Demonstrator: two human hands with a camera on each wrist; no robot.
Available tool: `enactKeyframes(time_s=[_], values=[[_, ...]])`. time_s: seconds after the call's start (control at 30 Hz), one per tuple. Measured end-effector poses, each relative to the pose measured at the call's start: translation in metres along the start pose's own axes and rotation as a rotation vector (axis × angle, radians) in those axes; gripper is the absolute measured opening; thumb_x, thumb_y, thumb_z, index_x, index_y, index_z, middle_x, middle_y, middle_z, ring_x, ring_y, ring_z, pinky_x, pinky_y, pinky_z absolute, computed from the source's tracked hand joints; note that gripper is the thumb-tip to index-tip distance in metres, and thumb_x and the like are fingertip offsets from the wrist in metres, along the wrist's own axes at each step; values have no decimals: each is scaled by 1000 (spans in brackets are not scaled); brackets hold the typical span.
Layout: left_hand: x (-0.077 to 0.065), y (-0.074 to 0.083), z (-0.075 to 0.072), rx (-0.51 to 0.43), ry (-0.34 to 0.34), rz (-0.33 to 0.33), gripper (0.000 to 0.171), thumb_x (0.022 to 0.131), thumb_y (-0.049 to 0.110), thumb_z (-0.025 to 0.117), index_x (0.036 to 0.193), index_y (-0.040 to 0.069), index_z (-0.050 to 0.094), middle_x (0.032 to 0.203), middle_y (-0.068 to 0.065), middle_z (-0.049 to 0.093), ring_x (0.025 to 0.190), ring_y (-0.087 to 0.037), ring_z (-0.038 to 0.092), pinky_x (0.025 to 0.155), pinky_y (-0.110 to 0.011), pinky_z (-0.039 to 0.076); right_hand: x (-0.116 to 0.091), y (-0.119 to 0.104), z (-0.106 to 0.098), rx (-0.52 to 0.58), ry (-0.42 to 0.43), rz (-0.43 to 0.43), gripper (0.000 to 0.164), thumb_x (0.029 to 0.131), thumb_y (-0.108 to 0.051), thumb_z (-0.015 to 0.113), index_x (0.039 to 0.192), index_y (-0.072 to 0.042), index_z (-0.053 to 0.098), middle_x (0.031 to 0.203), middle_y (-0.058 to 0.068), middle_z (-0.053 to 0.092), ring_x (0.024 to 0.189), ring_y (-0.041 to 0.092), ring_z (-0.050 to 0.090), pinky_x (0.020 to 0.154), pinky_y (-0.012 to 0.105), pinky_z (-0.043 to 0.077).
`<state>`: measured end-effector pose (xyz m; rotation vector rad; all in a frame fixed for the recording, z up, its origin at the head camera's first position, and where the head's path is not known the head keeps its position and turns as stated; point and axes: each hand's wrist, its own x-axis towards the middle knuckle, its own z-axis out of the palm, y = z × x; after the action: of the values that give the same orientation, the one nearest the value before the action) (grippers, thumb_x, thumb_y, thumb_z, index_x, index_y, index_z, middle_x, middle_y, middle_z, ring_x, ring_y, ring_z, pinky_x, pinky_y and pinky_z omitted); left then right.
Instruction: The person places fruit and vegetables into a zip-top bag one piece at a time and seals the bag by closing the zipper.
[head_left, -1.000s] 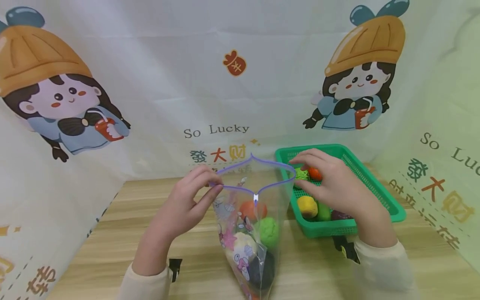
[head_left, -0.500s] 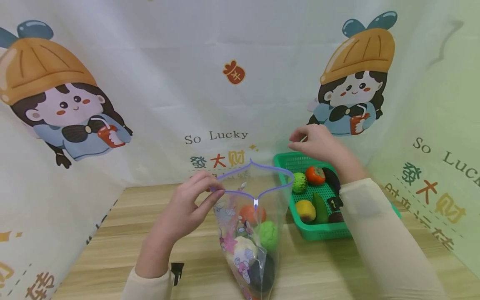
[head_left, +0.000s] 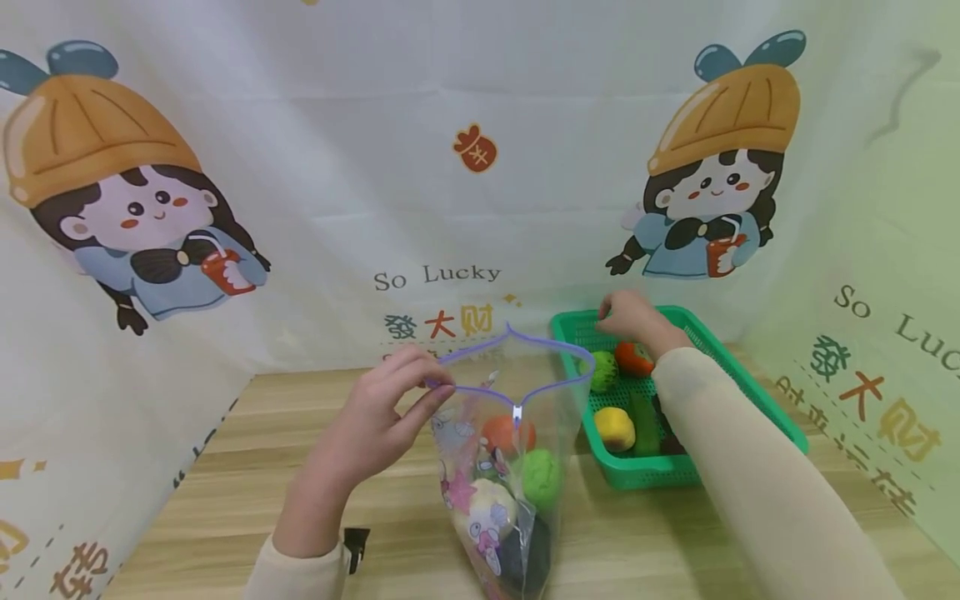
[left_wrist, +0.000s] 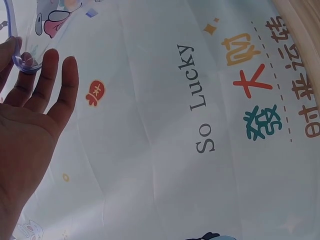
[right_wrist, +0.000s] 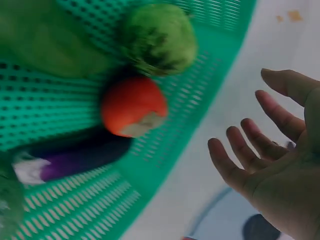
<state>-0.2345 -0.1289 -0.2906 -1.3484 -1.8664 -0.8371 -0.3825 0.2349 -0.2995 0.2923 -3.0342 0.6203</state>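
My left hand (head_left: pixel 382 421) pinches the left side of the purple-edged mouth of a clear, printed zip bag (head_left: pixel 461 475). The bag stands with its mouth spread, holding a tomato-like red piece (head_left: pixel 506 433), a green piece (head_left: pixel 540 479), a whitish piece and a dark one. Over the back of a green basket (head_left: pixel 652 479), my right hand (head_left: pixel 633 321) hovers; in the right wrist view its fingers are spread and hold nothing. Nearest to it lie a persimmon (right_wrist: pixel 132 107), a green leafy-looking ball (right_wrist: pixel 160 40) and an eggplant (right_wrist: pixel 75 155).
A yellow fruit-like piece (head_left: pixel 615 429) and a long green vegetable (head_left: pixel 643 425) lie at the basket's front. The wooden table (head_left: pixel 247 467) meets a printed cloth (head_left: pixel 337 167) behind and at both sides. My right sleeve (head_left: pixel 738 442) crosses the basket's right part.
My right hand has left the bag's right edge, risen, and come down over the back of the basket. My left hand keeps its pinch on the bag.
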Motion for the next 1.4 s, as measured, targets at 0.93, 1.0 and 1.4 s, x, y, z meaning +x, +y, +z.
enactKeyframes(time_s=[0.93,1.0,1.4], values=[[18,26,-7,-35,27,14,24,74,-17,68,86,2,63,85,-6,60,79,-16,56,70,-27,49,-8,17,51,-204,-313,123,61,86,-9,59,144,-5,40,136,17,48,97,30,45,71,40,37],[18,26,-7,-36,26,16,24,73,-17,68,86,2,63,85,-6,60,79,-16,56,69,-27,49,-8,17,50,-197,-308,122,63,86,-11,62,145,-4,40,137,18,48,95,29,46,70,39,38],[16,24,-5,-28,12,-3,24,74,-16,69,86,3,63,86,-6,61,79,-15,57,72,-22,47,-8,12,46,-83,-289,98,70,88,-30,67,143,2,39,140,23,44,97,29,54,70,39,47]])
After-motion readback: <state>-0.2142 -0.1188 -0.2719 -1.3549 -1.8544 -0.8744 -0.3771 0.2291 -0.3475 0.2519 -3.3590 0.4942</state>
